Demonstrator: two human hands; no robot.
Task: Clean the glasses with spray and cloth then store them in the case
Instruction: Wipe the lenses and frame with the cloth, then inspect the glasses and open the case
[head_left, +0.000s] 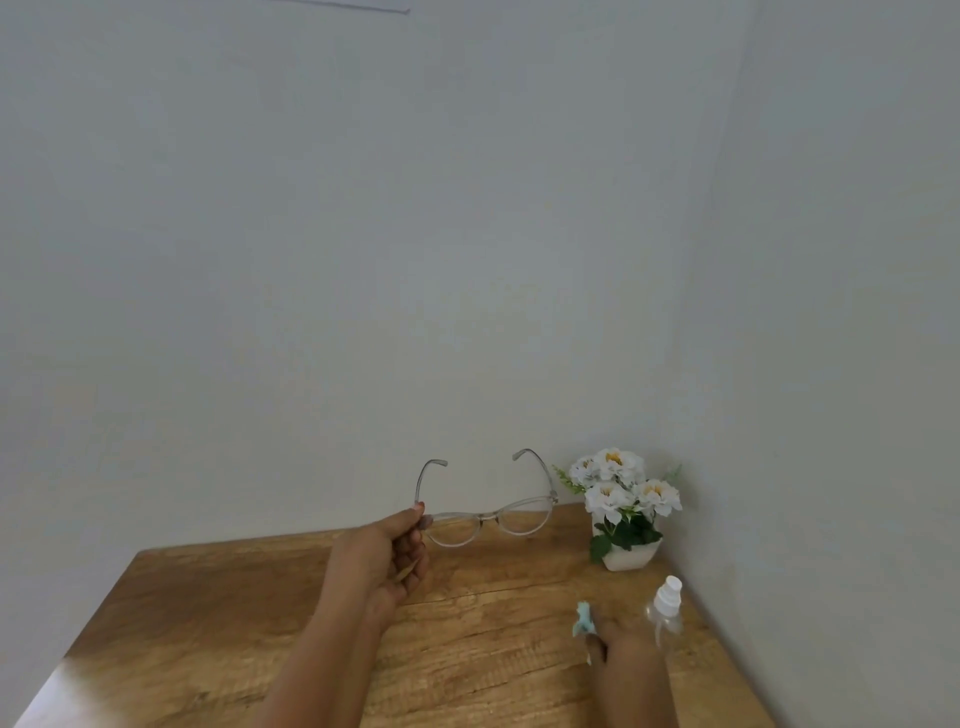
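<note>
Worktop of grained wood fills the lower part of the view, set into a corner of pale walls. Over its far edge the left hand holds the glasses in the air, its grip a narrow pinch of thumb and fingertips at the hinge of one arm. Both arms of the clear frame are unfolded and point upward, and the lenses hang out to the side, unsupported. To the right, low on the wood, the right hand has its grip closed on a pale blue cloth, a tuft of which sticks up past the fingers. The spray bottle stands just beside that hand, and a pot of white flowers sits further back in the corner. No case is in view.

The likely risks:
- A one-point pinch at the hinge may let the frame twist or slip once the cloth presses on a lens.
- The right hand, already holding the cloth, could knock the light bottle over when reaching for it.
- Spray aimed across could wet the wood.
</note>
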